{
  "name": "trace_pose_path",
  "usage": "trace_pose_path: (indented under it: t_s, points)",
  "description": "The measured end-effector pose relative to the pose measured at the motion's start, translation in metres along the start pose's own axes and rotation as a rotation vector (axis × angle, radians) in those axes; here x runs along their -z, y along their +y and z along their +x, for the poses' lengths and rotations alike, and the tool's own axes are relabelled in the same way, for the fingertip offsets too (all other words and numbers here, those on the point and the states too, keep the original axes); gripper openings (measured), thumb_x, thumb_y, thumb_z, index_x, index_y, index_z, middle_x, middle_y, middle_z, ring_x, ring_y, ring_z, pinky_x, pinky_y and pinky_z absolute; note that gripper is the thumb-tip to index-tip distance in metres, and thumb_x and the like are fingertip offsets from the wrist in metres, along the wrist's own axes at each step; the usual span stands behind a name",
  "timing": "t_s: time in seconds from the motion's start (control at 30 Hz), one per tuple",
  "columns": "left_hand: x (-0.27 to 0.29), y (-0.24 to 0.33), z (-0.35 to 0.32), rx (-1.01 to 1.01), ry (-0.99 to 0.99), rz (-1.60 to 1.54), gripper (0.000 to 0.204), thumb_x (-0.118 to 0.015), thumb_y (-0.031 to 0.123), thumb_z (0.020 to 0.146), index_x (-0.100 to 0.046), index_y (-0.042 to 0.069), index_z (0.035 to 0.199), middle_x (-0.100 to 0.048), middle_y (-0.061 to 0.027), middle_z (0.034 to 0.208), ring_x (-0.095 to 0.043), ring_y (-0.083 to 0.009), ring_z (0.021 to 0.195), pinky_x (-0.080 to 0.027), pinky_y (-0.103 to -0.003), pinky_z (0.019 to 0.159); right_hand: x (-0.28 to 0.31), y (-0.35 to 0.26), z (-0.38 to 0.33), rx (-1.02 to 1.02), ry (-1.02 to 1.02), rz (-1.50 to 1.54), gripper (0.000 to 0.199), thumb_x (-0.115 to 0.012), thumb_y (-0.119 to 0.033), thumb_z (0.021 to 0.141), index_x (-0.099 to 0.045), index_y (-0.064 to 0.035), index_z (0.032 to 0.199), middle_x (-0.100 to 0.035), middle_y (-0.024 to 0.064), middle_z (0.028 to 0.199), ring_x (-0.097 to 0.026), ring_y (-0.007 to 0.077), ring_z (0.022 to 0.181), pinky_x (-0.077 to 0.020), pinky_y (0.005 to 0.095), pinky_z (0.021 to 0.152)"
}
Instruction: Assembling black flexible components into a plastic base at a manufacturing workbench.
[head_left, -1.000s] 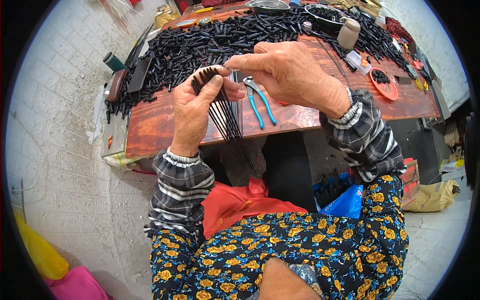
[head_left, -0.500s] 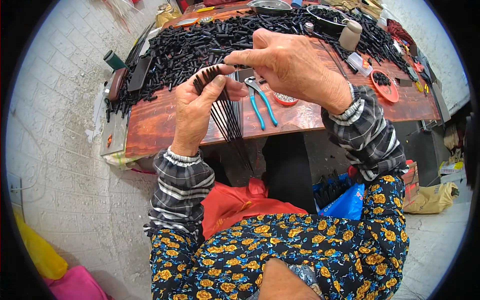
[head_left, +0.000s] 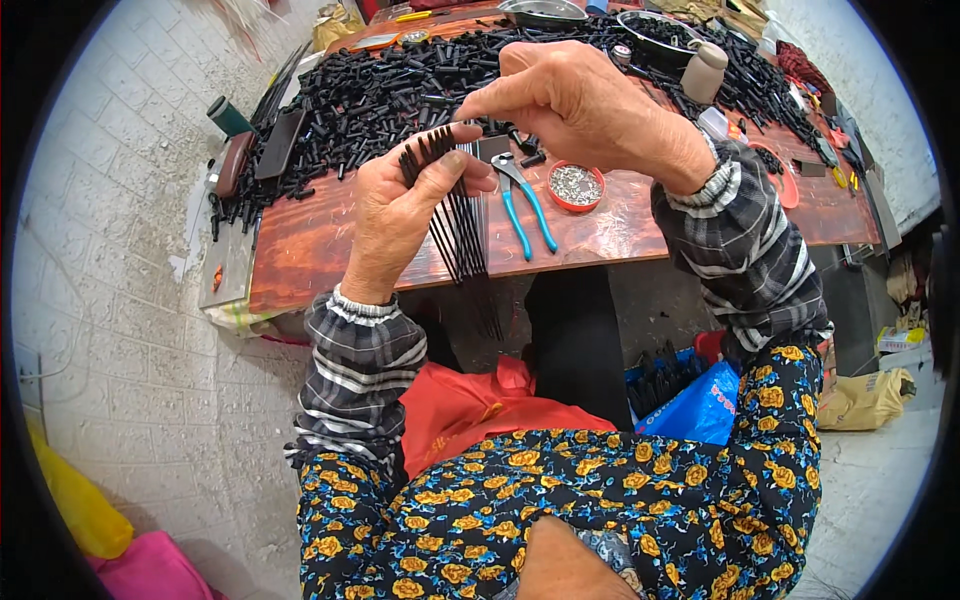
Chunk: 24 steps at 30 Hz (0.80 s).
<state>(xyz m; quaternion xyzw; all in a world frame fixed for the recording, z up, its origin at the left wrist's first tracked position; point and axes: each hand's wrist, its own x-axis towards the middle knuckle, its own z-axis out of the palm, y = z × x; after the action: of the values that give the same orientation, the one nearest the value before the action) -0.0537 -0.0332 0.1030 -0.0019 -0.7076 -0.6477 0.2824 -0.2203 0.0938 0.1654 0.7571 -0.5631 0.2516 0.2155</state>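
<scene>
My left hand (head_left: 392,205) is closed on a bundle of thin black rods (head_left: 463,245), with the thumb pressed over them. Their upper ends fan out above the thumb, and the long lower parts hang past the table's front edge. My right hand (head_left: 590,105) is above the table, its index finger pointing to the left fingertips near the rod tops. The other right fingers curl under; whatever they may hold is hidden. Below the right hand lie blue-handled pliers (head_left: 528,212). Beside them is a round red dish (head_left: 577,209) of small silver pieces.
A wide heap of short black tubes (head_left: 370,95) covers the back of the reddish wooden table (head_left: 310,250). A beige bottle (head_left: 704,75), a metal bowl (head_left: 543,14) and an orange-red dish (head_left: 791,190) stand on it. Red (head_left: 460,410) and blue bags (head_left: 700,405) are near my lap.
My right hand has shifted slightly right and up, uncovering more of the silver-filled dish. My left hand has moved a little right with the rods still in it.
</scene>
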Motion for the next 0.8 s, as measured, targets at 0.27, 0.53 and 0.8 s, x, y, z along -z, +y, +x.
trace_pose_path:
  t_s: [0.27, 0.53, 0.8]
  points:
    - [0.002, -0.001, 0.004, -0.029, -0.038, 0.047, 0.027, -0.057, 0.014, 0.094, -0.061, -0.005, 0.113, -0.068, -0.009, 0.084, -0.066, -0.0138, 0.08, -0.054, -0.028, 0.075, -0.003, 0.001, 0.0, -0.052, -0.032, 0.185, 0.016, -0.062, -0.007, 0.084, -0.071, -0.0094, 0.098, -0.053, 0.0088, 0.068, -0.054, 0.0244, 0.061, -0.0402, 0.0364, 0.056]
    - [0.018, -0.013, 0.008, -0.06, -0.111, 0.158, 0.045, -0.054, 0.031, 0.096, -0.056, -0.006, 0.12, -0.066, -0.009, 0.09, -0.066, -0.0184, 0.084, -0.054, -0.03, 0.079, -0.005, -0.001, 0.001, -0.026, -0.012, 0.017, 0.022, -0.062, -0.005, 0.082, -0.07, -0.0109, 0.102, -0.051, 0.0084, 0.07, -0.054, 0.0248, 0.064, -0.0412, 0.0363, 0.057]
    - [0.025, -0.012, 0.012, -0.069, -0.152, 0.315, 0.048, -0.053, 0.036, 0.095, -0.059, -0.006, 0.116, -0.067, -0.0083, 0.088, -0.066, -0.0153, 0.081, -0.054, -0.027, 0.075, -0.009, 0.0, 0.001, -0.002, 0.024, 0.03, 0.025, -0.063, -0.002, 0.079, -0.07, -0.0102, 0.102, -0.051, 0.0079, 0.07, -0.054, 0.0237, 0.064, -0.0418, 0.036, 0.057]
